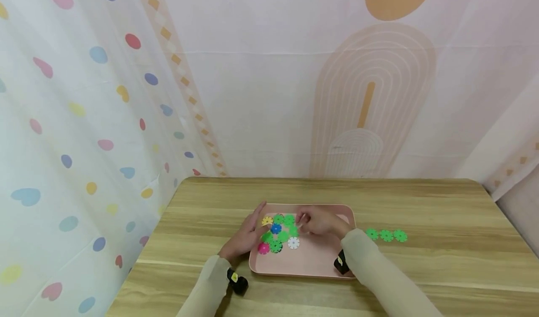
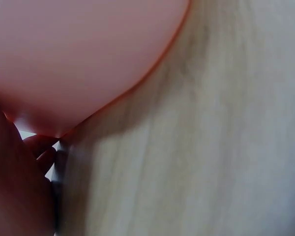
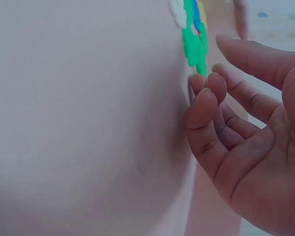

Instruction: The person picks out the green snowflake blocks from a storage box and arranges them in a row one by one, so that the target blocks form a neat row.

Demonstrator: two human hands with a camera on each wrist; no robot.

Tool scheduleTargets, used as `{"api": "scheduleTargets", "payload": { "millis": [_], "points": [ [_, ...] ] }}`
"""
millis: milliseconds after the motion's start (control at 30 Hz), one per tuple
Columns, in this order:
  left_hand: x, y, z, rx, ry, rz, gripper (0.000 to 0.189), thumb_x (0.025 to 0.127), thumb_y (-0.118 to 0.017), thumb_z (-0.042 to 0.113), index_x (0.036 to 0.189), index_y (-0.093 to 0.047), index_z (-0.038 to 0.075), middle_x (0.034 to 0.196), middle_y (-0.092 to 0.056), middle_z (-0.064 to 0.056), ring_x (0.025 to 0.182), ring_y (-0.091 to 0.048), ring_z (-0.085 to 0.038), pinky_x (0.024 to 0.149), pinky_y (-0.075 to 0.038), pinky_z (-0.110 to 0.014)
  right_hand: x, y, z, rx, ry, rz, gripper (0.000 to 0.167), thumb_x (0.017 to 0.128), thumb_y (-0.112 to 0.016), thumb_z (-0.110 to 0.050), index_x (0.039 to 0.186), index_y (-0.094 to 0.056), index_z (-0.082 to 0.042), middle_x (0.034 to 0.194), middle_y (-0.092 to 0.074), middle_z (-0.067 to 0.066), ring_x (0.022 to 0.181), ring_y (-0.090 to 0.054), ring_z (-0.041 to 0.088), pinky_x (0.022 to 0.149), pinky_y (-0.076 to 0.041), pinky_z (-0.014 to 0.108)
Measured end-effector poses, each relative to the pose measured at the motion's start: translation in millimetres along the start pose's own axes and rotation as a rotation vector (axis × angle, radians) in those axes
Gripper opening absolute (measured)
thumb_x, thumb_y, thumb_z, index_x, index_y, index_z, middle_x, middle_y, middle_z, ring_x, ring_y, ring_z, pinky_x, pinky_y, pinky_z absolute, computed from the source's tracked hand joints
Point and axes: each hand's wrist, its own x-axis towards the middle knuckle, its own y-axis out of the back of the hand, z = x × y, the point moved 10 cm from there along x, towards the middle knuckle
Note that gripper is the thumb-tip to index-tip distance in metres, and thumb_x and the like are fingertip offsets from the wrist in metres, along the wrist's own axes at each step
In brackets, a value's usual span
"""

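A pink tray lies on the table with several notched plastic snowflake discs in its left half. Most are green; among them are a yellow disc, a blue disc, a pink disc and a white disc. My left hand rests across the tray's left rim, fingers stretched along the edge and thumb over the discs. Just right of the green discs hovers my right hand, its lower fingers bent. In the right wrist view, nothing shows between thumb and index finger.
Three green discs lie in a row on the wooden table, right of the tray. A patterned curtain hangs behind the table and along its left side. Each wrist wears a black camera strap.
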Motion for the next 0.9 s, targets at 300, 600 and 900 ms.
{"api": "scheduleTargets", "payload": {
  "millis": [300, 600, 900],
  "points": [
    [1.6, -0.4, -0.1, -0.013, -0.010, 0.004, 0.070, 0.103, -0.051, 0.028, 0.160, -0.011, 0.031, 0.163, -0.018, -0.011, 0.150, -0.013, -0.039, 0.116, -0.008, -0.069, 12.1, -8, 6, -0.058, 0.032, 0.048, 0.014, 0.085, -0.074, -0.004, 0.096, -0.066, -0.005, 0.075, -0.053, 0.001, 0.067, -0.047, 0.013, 0.060, -0.041, 0.024],
    [1.0, -0.5, -0.9, -0.021, 0.013, -0.003, 0.072, 0.102, -0.052, 0.031, 0.160, -0.010, 0.035, 0.164, -0.016, -0.009, 0.150, -0.012, -0.038, 0.116, -0.007, -0.069, 15.5, -12, 7, -0.065, 0.027, 0.067, 0.018, 0.083, -0.077, -0.003, 0.095, -0.063, -0.005, 0.076, -0.051, 0.001, 0.068, -0.045, 0.014, 0.062, -0.040, 0.025],
    [1.1, -0.4, 2.3, 0.001, -0.015, -0.004, 0.072, 0.102, -0.052, 0.027, 0.161, -0.010, 0.028, 0.164, -0.016, -0.011, 0.150, -0.012, -0.040, 0.116, -0.007, -0.068, 15.7, -12, 13, -0.053, -0.037, 0.099, 0.017, 0.082, -0.077, -0.001, 0.091, -0.065, -0.006, 0.078, -0.052, 0.003, 0.070, -0.046, 0.016, 0.063, -0.039, 0.027]
  ]
}}
